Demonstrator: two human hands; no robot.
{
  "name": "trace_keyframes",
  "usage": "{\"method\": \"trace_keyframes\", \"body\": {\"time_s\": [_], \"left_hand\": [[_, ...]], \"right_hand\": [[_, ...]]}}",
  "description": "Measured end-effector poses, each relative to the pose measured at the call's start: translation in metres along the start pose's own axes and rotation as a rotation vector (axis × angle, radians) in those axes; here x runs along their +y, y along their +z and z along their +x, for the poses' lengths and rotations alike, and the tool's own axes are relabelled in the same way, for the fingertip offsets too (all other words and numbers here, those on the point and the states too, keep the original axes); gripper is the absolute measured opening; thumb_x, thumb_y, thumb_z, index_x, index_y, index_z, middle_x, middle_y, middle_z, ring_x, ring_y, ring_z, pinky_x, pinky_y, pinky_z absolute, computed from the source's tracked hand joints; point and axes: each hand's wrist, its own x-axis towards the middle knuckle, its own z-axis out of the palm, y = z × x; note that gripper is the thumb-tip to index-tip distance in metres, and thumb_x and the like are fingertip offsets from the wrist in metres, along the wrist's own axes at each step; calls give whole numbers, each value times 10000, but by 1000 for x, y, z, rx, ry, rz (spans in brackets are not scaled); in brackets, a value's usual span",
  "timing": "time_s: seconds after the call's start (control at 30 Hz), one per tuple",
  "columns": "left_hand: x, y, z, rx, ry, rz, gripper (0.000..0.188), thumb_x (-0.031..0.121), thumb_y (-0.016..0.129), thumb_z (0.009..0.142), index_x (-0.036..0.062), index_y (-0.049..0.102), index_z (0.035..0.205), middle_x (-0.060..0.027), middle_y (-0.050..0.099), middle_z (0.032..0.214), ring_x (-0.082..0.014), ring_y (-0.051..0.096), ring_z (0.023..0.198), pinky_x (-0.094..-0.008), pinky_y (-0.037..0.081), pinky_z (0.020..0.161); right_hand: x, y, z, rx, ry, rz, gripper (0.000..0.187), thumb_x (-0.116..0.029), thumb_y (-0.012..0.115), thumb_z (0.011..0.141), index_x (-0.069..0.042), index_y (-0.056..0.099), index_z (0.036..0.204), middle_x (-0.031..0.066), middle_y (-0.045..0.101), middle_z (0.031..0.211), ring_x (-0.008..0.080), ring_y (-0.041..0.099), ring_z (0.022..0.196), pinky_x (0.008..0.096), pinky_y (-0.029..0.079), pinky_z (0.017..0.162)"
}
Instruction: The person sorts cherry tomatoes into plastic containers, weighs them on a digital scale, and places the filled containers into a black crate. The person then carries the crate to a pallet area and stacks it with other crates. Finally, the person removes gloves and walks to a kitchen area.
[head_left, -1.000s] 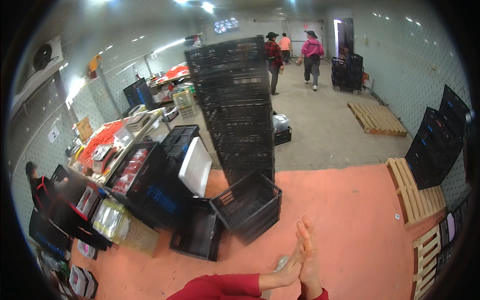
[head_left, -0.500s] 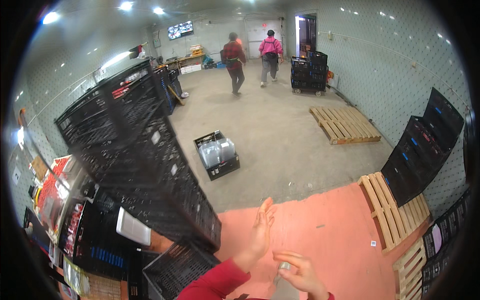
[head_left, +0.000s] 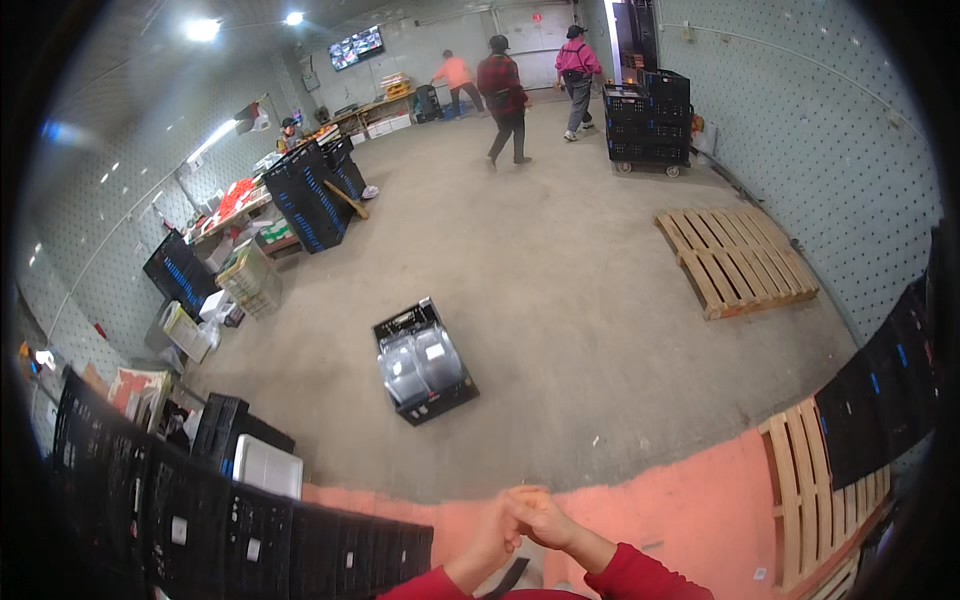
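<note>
My left hand [head_left: 487, 543] and my right hand [head_left: 548, 521] are clasped together low in the middle, in front of my body. Their fingers are curled against each other, and no object shows between them. Both forearms wear red sleeves. Ahead of my hands, on the grey floor, stands a black plastic crate [head_left: 440, 402] filled with clear plastic containers [head_left: 405, 366]. To my left runs a stack of black crates [head_left: 255, 535], seen along its side, with a white tray [head_left: 268, 467] beyond it.
Wooden pallets [head_left: 740, 262] lie to the right, the nearer pallet [head_left: 808, 480] under black crates [head_left: 880, 385]. At the back, people [head_left: 503, 90] walk near a wheeled stack of black crates [head_left: 648, 125]. More crates [head_left: 308, 195] stand by a worktable at the left.
My hands were apart with fingers stretched; now they are clasped together. My view has shifted, so the tall crate stack sits lower left. The people in back have moved rightward in the picture.
</note>
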Motion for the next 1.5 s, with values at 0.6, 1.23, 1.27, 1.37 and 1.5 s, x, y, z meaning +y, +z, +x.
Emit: {"method": "trace_keyframes", "body": {"time_s": [0.6,1.23,1.27,1.37,1.5], "left_hand": [[276,80,814,-223,337,1563,404,346,581,852,84,604,1159,-113,618,1136,-250,599,1025,-359,455,897],[418,-73,1388,274,-522,1335,450,371,543,808,10,643,1058,-214,645,1021,-365,600,1009,-420,469,878],[450,-49,1448,248,-435,1315,456,369,543,809,5,638,1068,-219,642,1030,-366,598,1019,-419,467,884],[568,41,1643,214,-53,1287,443,343,539,834,1,624,1102,-230,630,1067,-368,583,1057,-416,455,911],[693,144,1883,185,342,1066,340,237,581,842,12,634,1093,-212,637,1067,-344,603,1029,-400,468,889]], "right_hand": [[-175,-690,-1,1134,1234,-1014,420,-313,539,884,7,571,1154,179,626,1079,315,573,1026,401,440,907],[-742,-1167,805,868,153,-1130,300,-286,541,870,-27,611,1006,169,651,925,284,622,817,390,488,715],[-738,-1203,791,784,395,-1269,298,-295,543,870,-29,618,981,162,656,899,249,623,788,382,492,716],[-721,-1294,726,297,931,-1642,359,-343,477,863,-60,666,975,157,662,983,363,623,897,446,487,796],[-738,-1389,674,762,1270,-1200,340,-303,490,830,-56,672,974,180,657,983,359,618,942,453,483,815]]}}
